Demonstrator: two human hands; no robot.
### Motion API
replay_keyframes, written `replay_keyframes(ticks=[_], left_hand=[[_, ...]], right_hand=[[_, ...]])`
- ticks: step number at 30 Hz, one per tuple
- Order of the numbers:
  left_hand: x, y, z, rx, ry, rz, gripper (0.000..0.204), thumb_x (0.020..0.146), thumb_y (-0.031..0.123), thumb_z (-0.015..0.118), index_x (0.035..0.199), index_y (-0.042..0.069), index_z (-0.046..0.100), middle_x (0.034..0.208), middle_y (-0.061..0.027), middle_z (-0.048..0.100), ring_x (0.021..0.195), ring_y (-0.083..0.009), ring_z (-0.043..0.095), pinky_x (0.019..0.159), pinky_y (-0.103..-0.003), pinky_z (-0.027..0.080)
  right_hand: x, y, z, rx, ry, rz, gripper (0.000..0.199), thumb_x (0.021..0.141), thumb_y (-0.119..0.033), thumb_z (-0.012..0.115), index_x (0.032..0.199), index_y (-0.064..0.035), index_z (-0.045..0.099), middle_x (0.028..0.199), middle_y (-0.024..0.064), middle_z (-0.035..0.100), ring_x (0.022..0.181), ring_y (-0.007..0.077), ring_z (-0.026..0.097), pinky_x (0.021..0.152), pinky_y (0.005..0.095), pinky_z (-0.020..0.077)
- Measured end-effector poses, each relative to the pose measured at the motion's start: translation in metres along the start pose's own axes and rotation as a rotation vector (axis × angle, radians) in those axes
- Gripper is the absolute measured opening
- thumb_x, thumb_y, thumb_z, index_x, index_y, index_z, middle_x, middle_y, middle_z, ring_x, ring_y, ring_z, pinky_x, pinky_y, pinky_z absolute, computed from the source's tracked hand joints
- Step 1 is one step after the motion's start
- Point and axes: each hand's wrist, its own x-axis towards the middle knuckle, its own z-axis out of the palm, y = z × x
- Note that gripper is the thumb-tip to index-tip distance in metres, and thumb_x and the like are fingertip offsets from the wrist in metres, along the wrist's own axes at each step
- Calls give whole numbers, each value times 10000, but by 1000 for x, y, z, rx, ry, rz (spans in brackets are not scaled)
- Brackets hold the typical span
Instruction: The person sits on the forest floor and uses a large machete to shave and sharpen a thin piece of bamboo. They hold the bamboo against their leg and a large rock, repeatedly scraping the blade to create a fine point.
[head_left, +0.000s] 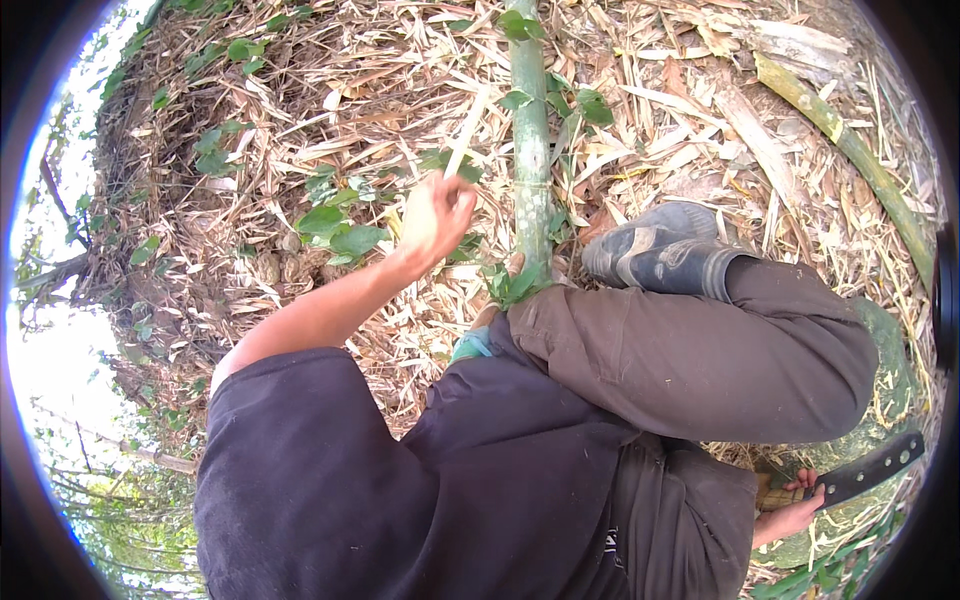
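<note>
My left hand [437, 217] is raised left of the green bamboo pole [531, 150], fingers closed on a thin pale strip [467, 130] that looks like split bamboo. The strip points up and away over the leaf litter. At the lower right, beyond my thigh, my right hand [795, 512] grips a knife [868, 472] with a broad dark blade with several holes. Its tan handle [775, 493] shows partly behind the fingers. The pole runs away from my bent leg [690, 350], and its near end is hidden there by leaves.
Dry bamboo leaves [370, 80] cover the ground. Green leafy sprigs [340, 225] grow left of the pole. My dark boot [670, 250] rests right of it. A curved yellow-green stalk [850, 150] lies at the far right, near weathered wood [800, 45].
</note>
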Motion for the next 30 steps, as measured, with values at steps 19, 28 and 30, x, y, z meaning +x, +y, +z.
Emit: replay_keyframes(ticks=[19,28,30], left_hand=[[89,158,-23,-227,-410,345,426,983,371,507,1019,19,744,805,-126,702,599,-181,601,596,-373,528],[81,69,-7,-69,-1098,294,817,816,595,739,1402,53,564,1318,-257,607,1235,-348,580,1045,-417,452],[84,78,-5,-39,-1135,286,636,851,421,791,1343,59,618,1328,-197,579,1229,-296,569,1028,-411,469]], right_hand=[[10,27,-9,91,-82,-29,498,1015,-355,528,1141,113,644,937,151,676,700,148,511,642,301,416],[9,29,-11,79,-81,-41,453,1022,-310,529,1149,111,640,955,159,685,736,156,535,636,300,418],[10,33,-10,95,-68,-76,442,1026,-294,525,1152,115,638,959,161,687,737,158,541,635,301,421]])
